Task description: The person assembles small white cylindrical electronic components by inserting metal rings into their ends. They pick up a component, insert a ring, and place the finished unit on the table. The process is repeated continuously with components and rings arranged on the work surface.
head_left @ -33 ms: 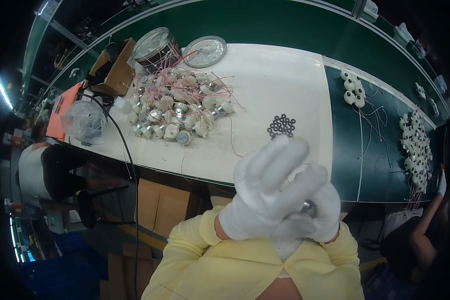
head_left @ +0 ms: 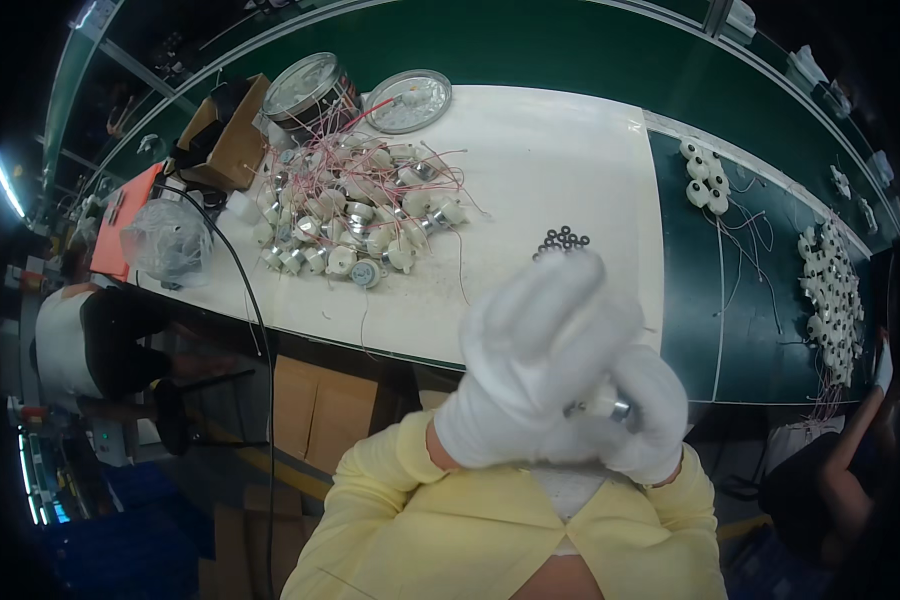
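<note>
White gloves cover both my hands, which meet in front of my chest at the table's near edge. My right hand point(head_left: 658, 415) has its fingers curled around a small motor point(head_left: 620, 409) with a shiny silver end and a whitish body. My left hand point(head_left: 515, 370) lies against the motor's other side, its back toward me. Its upper fingers are smeared by motion, and its thumb and fingertips are hidden. Just beyond those fingers is a cluster of small dark rings point(head_left: 566, 238), partly covered by the glove.
A heap of motors with pink wires point(head_left: 355, 215) lies on the white table point(head_left: 530, 140). Behind it stand a tin point(head_left: 310, 92), a round lid point(head_left: 410, 105) and a cardboard box point(head_left: 232, 140). White parts point(head_left: 832, 300) cover the green mat's right side. A black cable point(head_left: 240, 262) hangs at left.
My left fingers have moved up and away from me, covering more of the dark rings. More of the motor shows between my hands, and my right fingers have shifted around it.
</note>
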Demonstrator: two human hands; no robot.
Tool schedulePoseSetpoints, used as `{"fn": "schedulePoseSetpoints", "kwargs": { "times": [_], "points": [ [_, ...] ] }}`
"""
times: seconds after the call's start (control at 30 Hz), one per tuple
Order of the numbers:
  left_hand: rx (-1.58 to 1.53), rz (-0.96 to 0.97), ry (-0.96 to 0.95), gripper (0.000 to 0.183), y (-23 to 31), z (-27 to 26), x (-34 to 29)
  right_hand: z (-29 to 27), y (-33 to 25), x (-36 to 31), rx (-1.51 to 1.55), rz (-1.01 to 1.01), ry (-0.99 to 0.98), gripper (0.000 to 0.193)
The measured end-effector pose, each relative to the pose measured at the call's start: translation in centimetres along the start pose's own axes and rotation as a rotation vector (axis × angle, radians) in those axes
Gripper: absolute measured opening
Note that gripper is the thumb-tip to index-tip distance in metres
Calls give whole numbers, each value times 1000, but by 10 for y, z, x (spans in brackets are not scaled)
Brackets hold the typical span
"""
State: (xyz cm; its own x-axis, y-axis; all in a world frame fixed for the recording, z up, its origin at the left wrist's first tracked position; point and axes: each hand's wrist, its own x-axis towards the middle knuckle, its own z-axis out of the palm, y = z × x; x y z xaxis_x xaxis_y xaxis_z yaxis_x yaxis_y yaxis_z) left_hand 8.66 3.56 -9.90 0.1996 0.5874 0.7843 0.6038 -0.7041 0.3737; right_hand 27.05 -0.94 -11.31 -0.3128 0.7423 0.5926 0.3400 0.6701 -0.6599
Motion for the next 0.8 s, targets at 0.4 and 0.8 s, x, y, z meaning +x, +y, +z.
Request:
{"fn": "schedulePoseSetpoints", "kwargs": {
  "times": [0.4, 0.8],
  "points": [
    [813, -84, -165, 16, -110, -5, 10, -54, 12, -5, -215, 796, -162, 27],
    [555, -114, -229, 30, -69, -6, -26, -28, 58, 12, 184, 717, -165, 26]
  ]
}}
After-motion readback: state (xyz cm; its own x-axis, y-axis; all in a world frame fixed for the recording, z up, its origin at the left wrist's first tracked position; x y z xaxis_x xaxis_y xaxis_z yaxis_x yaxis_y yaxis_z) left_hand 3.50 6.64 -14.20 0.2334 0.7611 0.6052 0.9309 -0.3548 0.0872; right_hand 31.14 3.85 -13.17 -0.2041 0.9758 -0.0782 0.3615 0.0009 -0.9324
